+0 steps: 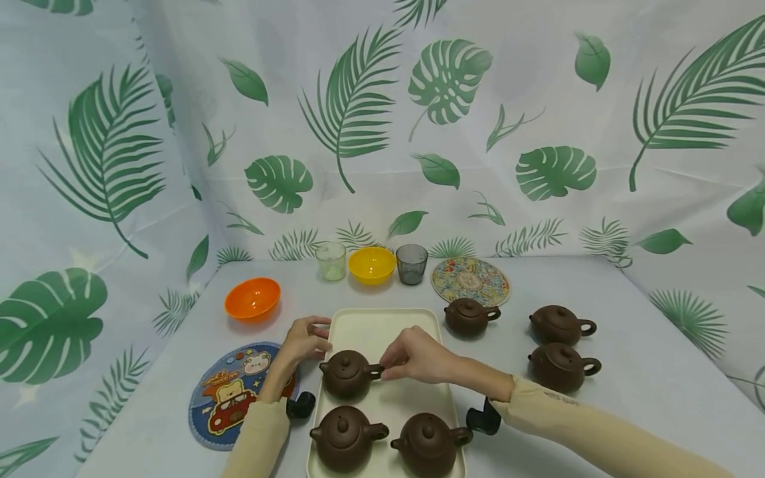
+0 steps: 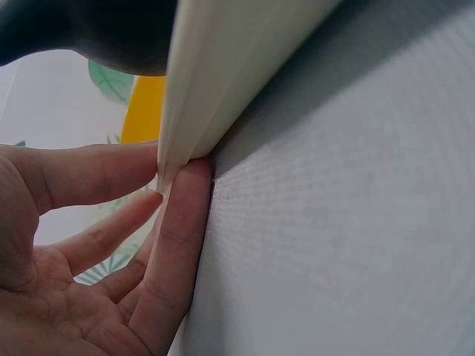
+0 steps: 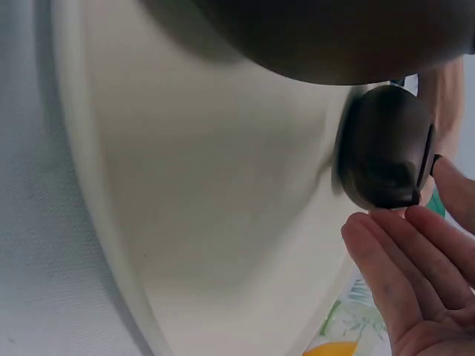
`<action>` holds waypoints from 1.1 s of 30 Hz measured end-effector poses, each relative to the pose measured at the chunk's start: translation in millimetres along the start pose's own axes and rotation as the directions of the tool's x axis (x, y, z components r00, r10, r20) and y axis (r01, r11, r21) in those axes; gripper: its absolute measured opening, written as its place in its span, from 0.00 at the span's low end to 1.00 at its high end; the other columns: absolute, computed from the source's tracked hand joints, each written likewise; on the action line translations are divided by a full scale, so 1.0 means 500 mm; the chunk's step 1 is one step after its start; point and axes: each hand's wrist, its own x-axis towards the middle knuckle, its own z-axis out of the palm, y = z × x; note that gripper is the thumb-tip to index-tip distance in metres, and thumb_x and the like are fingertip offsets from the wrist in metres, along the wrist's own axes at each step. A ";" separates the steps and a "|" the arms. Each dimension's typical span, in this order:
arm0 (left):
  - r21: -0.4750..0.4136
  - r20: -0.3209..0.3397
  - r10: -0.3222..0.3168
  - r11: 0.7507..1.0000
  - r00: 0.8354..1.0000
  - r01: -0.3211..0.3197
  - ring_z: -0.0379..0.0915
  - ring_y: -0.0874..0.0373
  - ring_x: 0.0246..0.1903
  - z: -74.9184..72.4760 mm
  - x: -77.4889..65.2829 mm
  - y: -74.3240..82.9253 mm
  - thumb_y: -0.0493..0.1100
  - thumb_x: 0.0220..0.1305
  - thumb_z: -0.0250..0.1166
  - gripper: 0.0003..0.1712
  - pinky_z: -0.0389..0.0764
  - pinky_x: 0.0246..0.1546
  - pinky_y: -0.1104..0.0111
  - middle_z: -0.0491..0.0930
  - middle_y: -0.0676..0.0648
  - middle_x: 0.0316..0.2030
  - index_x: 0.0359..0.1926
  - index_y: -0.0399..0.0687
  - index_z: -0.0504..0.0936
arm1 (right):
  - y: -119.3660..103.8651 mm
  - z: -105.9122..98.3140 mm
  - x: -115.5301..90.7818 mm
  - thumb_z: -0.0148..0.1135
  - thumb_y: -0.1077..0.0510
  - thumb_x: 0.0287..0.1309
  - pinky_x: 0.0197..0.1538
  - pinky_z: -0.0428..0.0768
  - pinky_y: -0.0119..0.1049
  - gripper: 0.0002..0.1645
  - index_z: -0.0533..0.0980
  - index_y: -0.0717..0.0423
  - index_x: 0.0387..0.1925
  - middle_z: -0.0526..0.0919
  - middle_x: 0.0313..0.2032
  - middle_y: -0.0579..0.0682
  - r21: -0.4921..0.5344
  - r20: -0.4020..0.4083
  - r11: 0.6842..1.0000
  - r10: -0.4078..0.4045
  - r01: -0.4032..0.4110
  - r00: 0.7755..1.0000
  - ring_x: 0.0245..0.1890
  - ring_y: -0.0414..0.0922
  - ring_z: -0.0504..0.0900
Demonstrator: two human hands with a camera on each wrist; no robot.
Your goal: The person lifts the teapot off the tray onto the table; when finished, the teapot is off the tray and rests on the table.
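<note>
Two brown teapots, a left front teapot (image 1: 342, 439) and a right front teapot (image 1: 427, 446), stand upright side by side at the near end of a cream tray (image 1: 388, 325), handles turned right. Pale sleeves, left (image 1: 257, 438) and right (image 1: 597, 431), reach in from the near edge, each with a black wrist camera (image 1: 483, 419) at the cuff. Left of the tray, partly under the left forearm, a round blue mat (image 1: 230, 415) with a cartoon car lies on the worktop (image 1: 645, 372).

Farther in, a middle teapot (image 1: 346, 375) sits over the tray's left half, just behind the left front one; whether its whole base touches the tray cannot be told. The person's right grip (image 1: 421, 358) is narrow, thumb and fingers pinching that teapot's handle. The left grip (image 1: 301, 342) holds the tray's left rim, one digit over the edge and another low against the outer wall.

Right of the tray, three more teapots wait on the worktop: a close pair, front (image 1: 558, 368) and back (image 1: 556, 325), and a single one (image 1: 467, 318) just before a round patterned mat (image 1: 471, 282).

Beyond, an orange bowl (image 1: 253, 300) stands at left; then come a green glass (image 1: 331, 261), a yellow bowl (image 1: 372, 267) and a grey glass (image 1: 412, 264), before leaf-print fabric (image 1: 370, 219).
</note>
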 end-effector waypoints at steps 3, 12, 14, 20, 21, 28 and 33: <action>0.001 -0.003 -0.004 1.000 1.000 0.004 0.77 0.53 0.28 0.002 0.000 0.000 0.25 0.46 0.66 0.30 0.84 0.27 0.63 0.79 0.37 0.36 0.55 0.34 0.77 | -0.001 0.001 0.006 0.70 0.62 0.52 0.35 0.80 0.24 0.11 0.85 0.65 0.37 0.88 0.32 0.50 -0.008 0.005 1.000 0.004 -0.004 1.000 0.31 0.34 0.85; -0.009 0.002 0.000 1.000 1.000 0.000 0.77 0.53 0.28 0.000 -0.001 -0.003 0.24 0.45 0.65 0.30 0.84 0.27 0.63 0.79 0.37 0.36 0.55 0.33 0.77 | -0.001 0.016 0.042 0.70 0.62 0.51 0.32 0.79 0.22 0.07 0.86 0.60 0.33 0.88 0.28 0.48 -0.097 0.049 0.995 -0.022 0.026 0.999 0.27 0.29 0.82; -0.007 0.000 -0.003 1.000 1.000 0.003 0.77 0.53 0.28 0.000 0.001 -0.004 0.24 0.45 0.65 0.30 0.84 0.27 0.63 0.79 0.37 0.36 0.55 0.34 0.77 | -0.003 0.018 0.047 0.71 0.61 0.51 0.29 0.78 0.22 0.06 0.86 0.60 0.32 0.87 0.26 0.47 -0.117 0.050 0.993 -0.018 0.024 0.999 0.25 0.29 0.81; -0.013 -0.003 -0.009 1.000 1.000 0.009 0.77 0.53 0.29 0.001 0.004 -0.004 0.24 0.45 0.66 0.30 0.84 0.28 0.62 0.79 0.37 0.36 0.55 0.34 0.77 | -0.006 0.021 0.051 0.71 0.63 0.50 0.22 0.76 0.24 0.04 0.86 0.62 0.28 0.86 0.21 0.47 -0.107 0.038 0.994 0.016 -0.012 0.999 0.17 0.30 0.78; -0.016 -0.002 -0.006 1.000 1.000 0.006 0.78 0.53 0.29 0.001 0.004 -0.004 0.24 0.45 0.66 0.30 0.84 0.28 0.62 0.79 0.37 0.36 0.55 0.34 0.77 | -0.007 0.020 0.051 0.71 0.63 0.50 0.22 0.76 0.24 0.04 0.87 0.62 0.28 0.86 0.20 0.47 -0.104 0.034 0.994 0.016 -0.013 0.999 0.16 0.30 0.77; -0.034 -0.001 0.002 0.999 1.000 -0.002 0.78 0.53 0.27 0.002 0.004 -0.001 0.23 0.45 0.65 0.30 0.84 0.27 0.62 0.79 0.37 0.35 0.55 0.33 0.77 | -0.008 0.002 0.035 0.69 0.65 0.50 0.22 0.75 0.23 0.03 0.87 0.61 0.28 0.86 0.20 0.47 -0.127 0.015 0.992 0.012 -0.010 1.000 0.17 0.29 0.77; -0.031 0.000 -0.004 1.000 1.000 0.004 0.78 0.53 0.27 0.001 0.001 0.002 0.22 0.46 0.65 0.30 0.84 0.27 0.62 0.78 0.36 0.36 0.55 0.32 0.77 | 0.000 -0.037 -0.003 0.68 0.67 0.51 0.27 0.79 0.25 0.04 0.86 0.63 0.31 0.87 0.25 0.49 -0.050 0.014 0.998 0.033 -0.033 0.999 0.23 0.31 0.81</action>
